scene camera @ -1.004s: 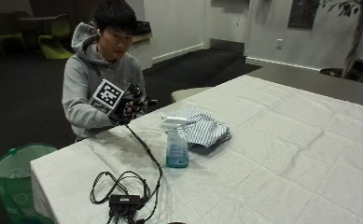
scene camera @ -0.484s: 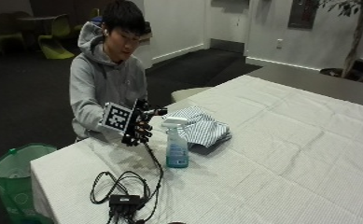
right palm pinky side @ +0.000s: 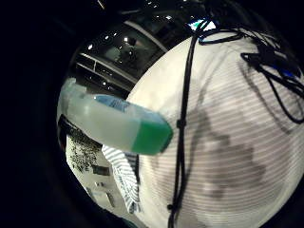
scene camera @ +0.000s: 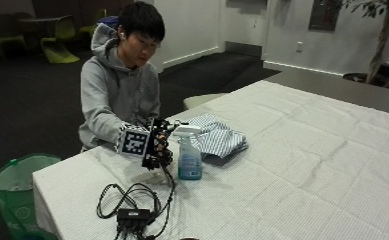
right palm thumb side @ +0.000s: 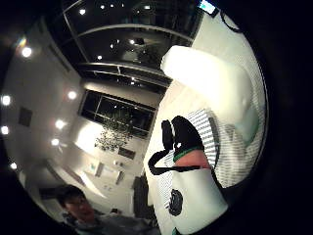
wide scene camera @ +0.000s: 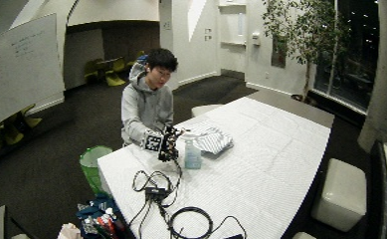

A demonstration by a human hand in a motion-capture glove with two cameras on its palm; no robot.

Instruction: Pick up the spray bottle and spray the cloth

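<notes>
One translucent plastic spray bottle with pale blue liquid and a white trigger head: upright on the white ribbed tablecloth, near the table's front corner. In the little-finger palm view the same bottle fills much of the picture, close to the palm.

One blue-and-white striped cloth, folded: flat on the tablecloth, just behind and beside the bottle, possibly touching its base; the contact is not clear.

One black-gloved right hand: raised just beside the bottle, level with its neck, fingers relaxed and apart, nothing gripped; whether any fingertip touches the trigger head cannot be told.

One green bin: on the floor at the table's corner.
</notes>
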